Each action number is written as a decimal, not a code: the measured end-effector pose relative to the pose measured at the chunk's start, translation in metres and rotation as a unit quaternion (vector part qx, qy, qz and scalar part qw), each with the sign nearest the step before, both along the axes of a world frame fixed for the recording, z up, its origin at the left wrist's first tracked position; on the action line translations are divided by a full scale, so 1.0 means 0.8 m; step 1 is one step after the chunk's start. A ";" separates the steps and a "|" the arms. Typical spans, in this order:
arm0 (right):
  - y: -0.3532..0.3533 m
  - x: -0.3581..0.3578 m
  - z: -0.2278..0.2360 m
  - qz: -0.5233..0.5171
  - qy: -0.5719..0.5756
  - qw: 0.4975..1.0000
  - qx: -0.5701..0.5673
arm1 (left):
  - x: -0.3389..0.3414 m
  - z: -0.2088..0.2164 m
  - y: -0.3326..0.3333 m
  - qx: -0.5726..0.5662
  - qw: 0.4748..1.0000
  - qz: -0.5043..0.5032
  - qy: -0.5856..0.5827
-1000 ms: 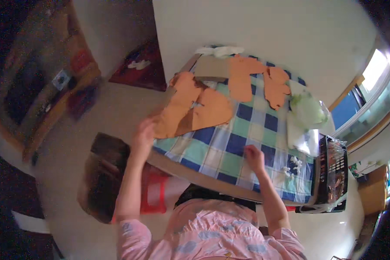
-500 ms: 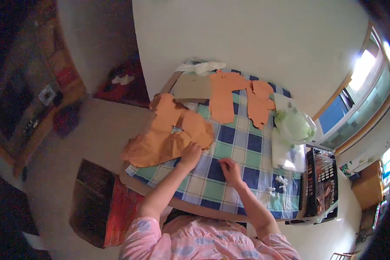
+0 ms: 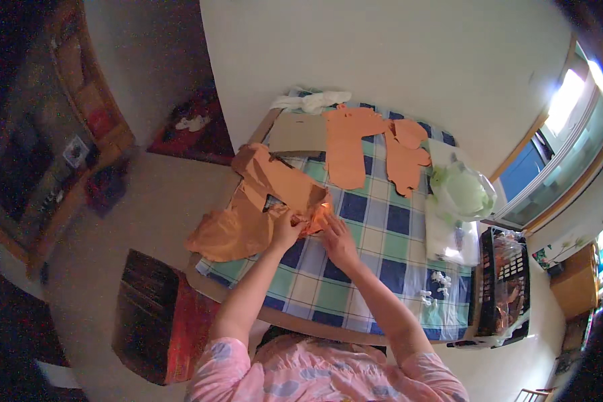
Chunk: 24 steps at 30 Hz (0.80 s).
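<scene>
A large, crumpled orange sheet (image 3: 264,177) with cut-out gaps and a slightly shiny surface lies on the left part of the checked cloth. My left hand (image 3: 286,231) is closed on its near edge, fingers bent in a pinch. Against the sheet's right end, where the material is bunched and glossy, rests my right hand (image 3: 340,244), its fingers stretched out. Farther back lie two flat orange cut pieces: a wide-topped piece (image 3: 345,151) and a narrower curved piece (image 3: 405,157). Whether the sheet is fabric or paper, I cannot tell.
The blue, green and white checked cloth (image 3: 352,271) covers the table. A beige board (image 3: 298,134) and white plastic (image 3: 311,102) lie at the back. On the right are a pale green bag (image 3: 462,191), small white bits (image 3: 439,285) and a black crate (image 3: 506,281). A red-sided box (image 3: 187,328) stands on the floor.
My right hand has moved left and forward from the bare cloth to the sheet's right end. That end is now lifted and bunched. My left hand has shifted slightly left, gripping the edge.
</scene>
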State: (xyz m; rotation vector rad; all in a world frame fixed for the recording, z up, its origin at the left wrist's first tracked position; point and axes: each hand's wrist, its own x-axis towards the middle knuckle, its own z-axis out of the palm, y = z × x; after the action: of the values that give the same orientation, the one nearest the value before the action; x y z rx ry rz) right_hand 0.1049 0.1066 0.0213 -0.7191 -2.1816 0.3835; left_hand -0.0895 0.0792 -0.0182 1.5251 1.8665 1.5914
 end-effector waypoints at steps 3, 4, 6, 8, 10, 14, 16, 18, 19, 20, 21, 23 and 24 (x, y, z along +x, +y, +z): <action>0.007 -0.005 -0.022 0.019 -0.108 0.994 0.021 | -0.060 -0.004 -0.004 -0.082 0.992 -0.019 -0.096; 0.009 -0.001 -0.025 0.010 -0.104 0.994 0.007 | -0.072 0.004 -0.006 -0.043 0.970 -0.022 -0.240; 0.016 0.021 -0.029 -0.017 -0.108 0.994 -0.010 | -0.095 0.052 -0.007 -0.079 0.939 0.029 -0.333; 0.008 0.008 -0.018 -0.016 -0.108 0.994 0.018 | -0.193 0.040 -0.030 0.082 0.878 0.079 -0.466; 0.001 -0.013 -0.018 0.002 -0.105 0.994 0.017 | -0.328 0.012 -0.067 0.114 0.868 0.121 -0.468; 0.007 -0.005 -0.026 -0.013 -0.154 0.988 0.009 | -0.471 -0.020 -0.089 0.191 0.781 0.048 -0.592; 0.010 -0.003 -0.029 -0.011 -0.158 0.987 0.002 | -0.513 -0.049 -0.087 0.224 0.786 0.099 -0.567; 0.004 -0.008 -0.013 0.004 -0.136 0.991 0.003 | -0.597 0.004 -0.135 0.212 0.870 0.132 -0.425; -0.001 -0.006 -0.003 0.002 -0.103 0.995 0.019 | -0.641 0.072 -0.149 0.207 0.904 0.149 -0.343; 0.001 -0.002 0.001 -0.013 -0.085 0.996 0.030 | -0.649 0.064 -0.182 0.191 0.929 0.158 -0.274; -0.004 -0.008 0.006 -0.004 -0.075 0.997 0.031 | -0.654 0.083 -0.203 0.179 0.948 0.180 -0.194; -0.002 -0.017 -0.020 -0.003 -0.101 0.995 0.023 | -0.610 0.064 -0.182 0.189 0.908 0.274 -0.255; 0.009 -0.005 -0.029 -0.024 -0.125 0.992 0.022 | -0.571 0.058 -0.140 0.199 0.863 0.347 -0.308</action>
State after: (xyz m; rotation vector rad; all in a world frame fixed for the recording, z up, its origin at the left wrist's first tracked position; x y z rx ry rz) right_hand 0.1013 0.1135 -0.0023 -0.8296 -2.3942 0.2286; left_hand -0.5465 -0.0328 0.0280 0.2688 1.8322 2.5065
